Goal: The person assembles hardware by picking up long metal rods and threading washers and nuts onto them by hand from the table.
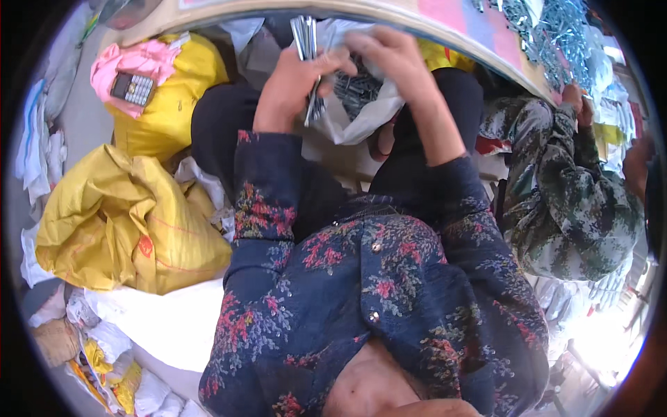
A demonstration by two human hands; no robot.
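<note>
My left hand is closed around a bundle of thin, shiny metal rods. The rods stick out above and below the fist; their exact kind is too small to make out. Close to the right of it, my right hand is smeared by motion, its fingers near the left hand's fingertips. Whether it holds anything does not show. Below both hands, between my knees, an opened white plastic bag holds many dark, thin metal pieces.
A table edge curves along the far side, with a heap of bluish metal pieces at right. Yellow sacks stand on my left, a keypad phone on pink cloth. A person in camouflage sits close on my right.
</note>
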